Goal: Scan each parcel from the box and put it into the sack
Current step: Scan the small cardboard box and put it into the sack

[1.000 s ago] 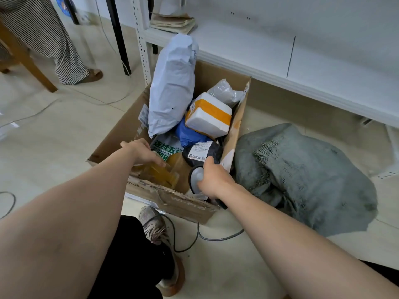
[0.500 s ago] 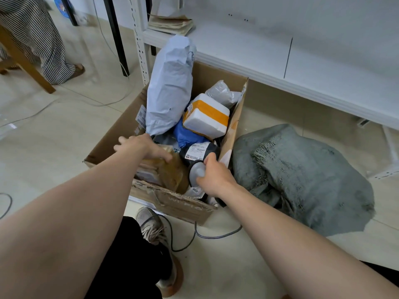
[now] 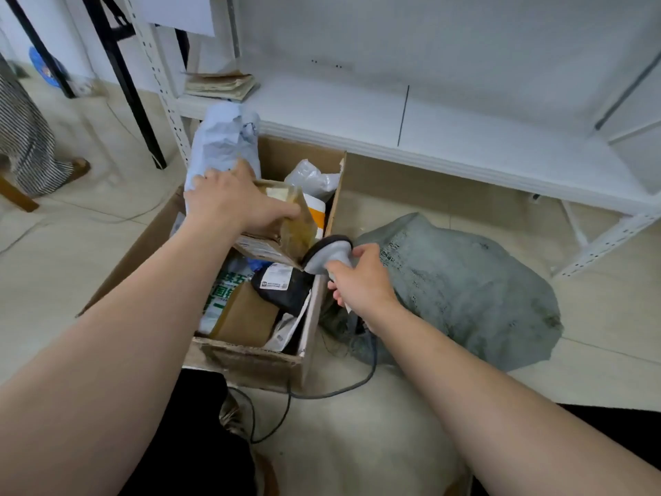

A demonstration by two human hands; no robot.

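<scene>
My left hand [image 3: 232, 202] grips a brown cardboard parcel [image 3: 282, 232] wrapped in yellowish tape and holds it tilted above the open cardboard box [image 3: 250, 359]. My right hand [image 3: 361, 284] holds a grey handheld scanner [image 3: 327, 254] whose dark head points at the parcel's lower edge. Inside the box lie a tall white mailer bag [image 3: 223, 137], a black parcel with a white label [image 3: 282, 284], a brown carton [image 3: 246, 315] and a green-printed bag [image 3: 223, 288]. A grey woven sack [image 3: 458, 288] lies slumped on the floor right of the box.
A white metal shelf [image 3: 411, 112] runs behind the box, with flat papers [image 3: 221, 85] on its left end. The scanner's cable [image 3: 322, 395] curls over the tiled floor by my shoe. A person in striped clothing [image 3: 25, 141] stands at far left beside black stand legs.
My left hand has lifted the brown parcel out of the box's front corner and up. My right hand has raised the scanner from the box and aimed it at the parcel.
</scene>
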